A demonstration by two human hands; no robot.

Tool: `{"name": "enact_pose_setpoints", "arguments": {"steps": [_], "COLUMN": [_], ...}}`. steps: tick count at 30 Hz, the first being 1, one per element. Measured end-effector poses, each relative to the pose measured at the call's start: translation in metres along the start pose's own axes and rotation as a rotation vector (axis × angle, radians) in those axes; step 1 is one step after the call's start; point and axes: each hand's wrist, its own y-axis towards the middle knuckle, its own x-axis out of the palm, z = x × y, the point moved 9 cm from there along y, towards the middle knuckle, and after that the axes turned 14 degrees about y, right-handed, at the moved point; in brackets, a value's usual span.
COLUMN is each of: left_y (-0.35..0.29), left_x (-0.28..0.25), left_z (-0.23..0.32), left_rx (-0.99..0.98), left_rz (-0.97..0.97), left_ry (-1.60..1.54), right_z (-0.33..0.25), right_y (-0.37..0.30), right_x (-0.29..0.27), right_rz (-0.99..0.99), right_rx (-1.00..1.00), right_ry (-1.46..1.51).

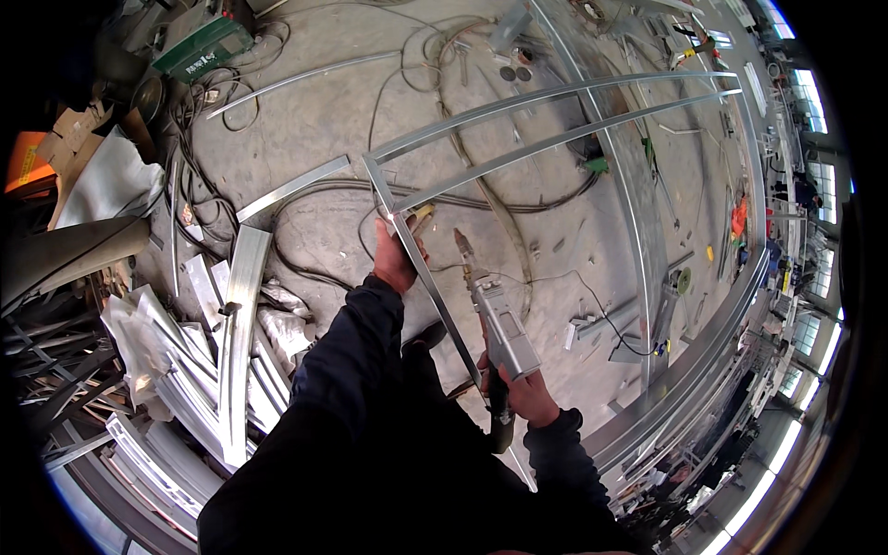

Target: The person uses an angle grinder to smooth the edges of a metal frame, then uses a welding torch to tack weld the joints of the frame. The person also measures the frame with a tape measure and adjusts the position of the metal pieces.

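Observation:
My left hand [395, 257] is closed around the near bar of a metal frame [435, 294], close to the corner where a long rail meets it. A small yellowish piece [423, 215] shows by its fingers; what it is I cannot make out. My right hand [531, 398] grips the dark handle of a grey, boxy welding gun [509, 335], with a copper-coloured nozzle [463, 244] pointing away from me. The nozzle tip is a little right of the frame bar and apart from it. Part of my right fingers is hidden behind the gun.
Long steel rails [615, 185] cross the frame on the right. Cables [324, 190] snake over the concrete floor. A loose flat bar [293, 188] lies beyond my left hand. Metal offcuts [242, 342] pile up at the left, and a green box [203, 44] stands far left.

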Motion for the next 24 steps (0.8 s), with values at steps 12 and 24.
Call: {"name": "enact_pose_setpoints", "arguments": {"steps": [12,24], "left_y": [-0.017,-0.042], "left_x": [-0.033,-0.001], "left_z": [-0.044,-0.028], "left_rx": [0.252,0.230], "left_rz": [0.202,0.214], "left_ry": [0.350,0.532], "right_z": [0.013,0.012], "right_y": [-0.048,-0.079], "right_x": [-0.056,-0.073], "right_rz": [0.129,0.098], "right_rx": [-0.049,-0.064], "right_ry": [-0.012,0.085]}}
